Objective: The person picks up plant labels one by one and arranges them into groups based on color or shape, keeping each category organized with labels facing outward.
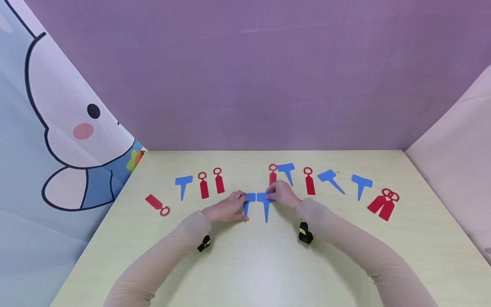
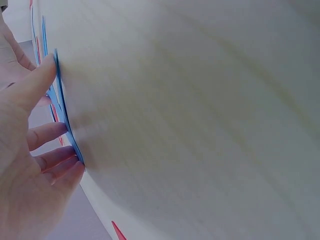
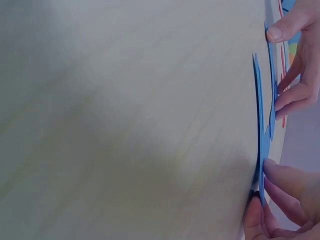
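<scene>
Thin, smooth plastic-looking blue tags [image 1: 264,204] and red tags [image 1: 310,182] on a matt pale wood-grain table [image 1: 245,264]

1. Back wall [image 1: 253,72] is plain purple, looks like a smooth matte sheet, a few faint creases.
2. Left side is a light blue panel [image 1: 23,238] with a big cartoon bunny [image 1: 65,115] on it: white face, black dot eye, pink cheek.
3. Right side panel [image 1: 456,145] is pale pink.
4. Tabletop [image 1: 253,264] is pale yellowish wood grain, evenly lit, soft shadows only.
</scene>
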`<move>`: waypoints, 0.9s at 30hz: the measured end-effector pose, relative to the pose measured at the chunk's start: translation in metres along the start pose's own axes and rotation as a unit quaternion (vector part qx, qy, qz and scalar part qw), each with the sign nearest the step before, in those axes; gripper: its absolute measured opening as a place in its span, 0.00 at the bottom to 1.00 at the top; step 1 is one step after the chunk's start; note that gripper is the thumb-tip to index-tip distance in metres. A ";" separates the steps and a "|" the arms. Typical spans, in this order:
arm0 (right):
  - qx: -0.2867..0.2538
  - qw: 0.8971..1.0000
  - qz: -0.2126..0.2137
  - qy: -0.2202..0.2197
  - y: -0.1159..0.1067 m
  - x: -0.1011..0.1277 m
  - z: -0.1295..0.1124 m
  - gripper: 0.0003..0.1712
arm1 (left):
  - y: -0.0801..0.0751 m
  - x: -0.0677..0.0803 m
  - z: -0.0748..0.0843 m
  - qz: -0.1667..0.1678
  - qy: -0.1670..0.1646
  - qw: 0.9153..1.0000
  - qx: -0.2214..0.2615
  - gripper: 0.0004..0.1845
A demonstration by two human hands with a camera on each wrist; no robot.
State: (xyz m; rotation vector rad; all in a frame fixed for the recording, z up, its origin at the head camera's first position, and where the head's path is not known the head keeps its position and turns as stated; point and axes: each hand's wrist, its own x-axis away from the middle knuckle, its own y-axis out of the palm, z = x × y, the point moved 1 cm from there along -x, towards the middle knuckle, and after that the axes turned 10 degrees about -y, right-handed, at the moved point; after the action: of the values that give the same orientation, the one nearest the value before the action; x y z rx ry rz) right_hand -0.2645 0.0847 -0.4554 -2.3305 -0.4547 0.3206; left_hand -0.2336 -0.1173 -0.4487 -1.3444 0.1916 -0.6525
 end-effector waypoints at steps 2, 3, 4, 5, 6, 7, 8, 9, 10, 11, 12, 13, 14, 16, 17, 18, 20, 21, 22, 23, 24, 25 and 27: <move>0.001 1.000 -0.002 0.001 0.000 0.000 -0.001 0.09 | 0.000 0.000 0.000 -0.002 -0.004 1.000 -0.002 0.35; 0.002 1.000 -0.002 -0.001 0.000 0.000 -0.001 0.09 | 0.000 0.000 0.000 -0.001 -0.004 1.000 -0.001 0.35; 0.005 1.000 -0.003 -0.003 0.000 0.000 -0.001 0.08 | 0.000 0.000 0.000 -0.001 -0.003 1.000 -0.002 0.35; 0.007 1.000 -0.003 -0.004 0.000 0.000 -0.001 0.08 | 0.001 0.000 0.000 0.000 -0.003 1.000 -0.002 0.35; 0.011 1.000 -0.002 -0.007 0.000 0.000 -0.001 0.08 | 0.001 0.000 -0.001 0.000 -0.002 1.000 -0.003 0.35; 0.014 1.000 -0.002 -0.009 0.000 0.000 -0.001 0.08 | 0.001 0.000 -0.001 0.000 -0.002 1.000 -0.003 0.35; 0.017 1.000 -0.001 -0.012 0.000 0.000 -0.001 0.08 | 0.001 0.000 -0.001 0.000 -0.001 1.000 -0.003 0.35; 0.020 1.000 0.001 -0.014 0.000 0.000 -0.001 0.09 | 0.001 0.000 -0.001 0.000 -0.001 1.000 -0.004 0.35; 0.023 1.000 0.001 -0.017 0.000 0.001 -0.001 0.09 | 0.001 0.000 -0.001 0.000 -0.002 1.000 -0.003 0.35; 0.024 1.000 0.002 -0.017 0.000 0.001 -0.001 0.09 | 0.001 0.000 -0.001 -0.001 -0.002 1.000 -0.003 0.35; 0.025 1.000 0.002 -0.016 0.000 0.001 -0.001 0.09 | 0.000 0.000 -0.001 -0.001 -0.004 1.000 -0.002 0.35; 0.023 1.000 0.003 -0.016 -0.001 0.002 -0.001 0.09 | 0.000 0.000 0.000 -0.002 -0.005 1.000 0.000 0.35; 0.018 1.000 0.005 -0.013 -0.001 0.002 -0.001 0.09 | 0.000 0.001 0.000 -0.003 -0.006 1.000 0.000 0.35; 0.006 1.000 0.007 -0.002 -0.002 0.003 0.000 0.09 | 0.000 0.001 0.001 -0.004 -0.008 1.000 0.004 0.35; -0.004 1.000 0.008 0.008 -0.003 0.004 0.001 0.09 | 0.000 0.001 0.001 -0.005 -0.009 1.000 0.005 0.35; -0.013 1.000 0.011 0.015 -0.004 0.004 0.002 0.08 | 0.000 0.001 0.001 -0.005 -0.009 1.000 0.008 0.35; -0.031 0.999 0.017 0.028 -0.008 0.004 0.003 0.08 | 0.000 0.002 0.001 -0.005 -0.008 1.000 0.009 0.34; -0.036 0.999 0.020 0.032 -0.010 0.004 0.004 0.08 | 0.000 0.002 0.001 -0.005 -0.008 1.000 0.009 0.34; -0.039 0.998 0.023 0.032 -0.013 0.003 0.005 0.07 | 0.000 0.002 0.000 -0.004 -0.007 1.000 0.008 0.34; -0.041 0.998 0.026 0.028 -0.015 0.003 0.006 0.07 | 0.000 0.001 0.000 -0.004 -0.007 1.000 0.008 0.34; -0.040 0.999 0.029 0.024 -0.018 0.002 0.007 0.07 | 0.000 0.001 0.000 -0.003 -0.005 1.000 0.008 0.34; -0.038 0.999 0.030 0.022 -0.020 0.002 0.008 0.08 | 0.000 0.001 0.000 -0.003 -0.005 1.000 0.007 0.34; -0.036 0.999 0.031 0.025 -0.024 0.000 0.011 0.08 | 0.001 0.001 0.000 -0.002 -0.004 1.000 0.004 0.34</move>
State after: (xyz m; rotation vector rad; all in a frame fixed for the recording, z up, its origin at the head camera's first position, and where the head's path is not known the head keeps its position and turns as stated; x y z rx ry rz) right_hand -0.2734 0.1075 -0.4460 -2.4201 -0.3763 0.2785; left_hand -0.2328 -0.1180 -0.4491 -1.3391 0.1789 -0.6514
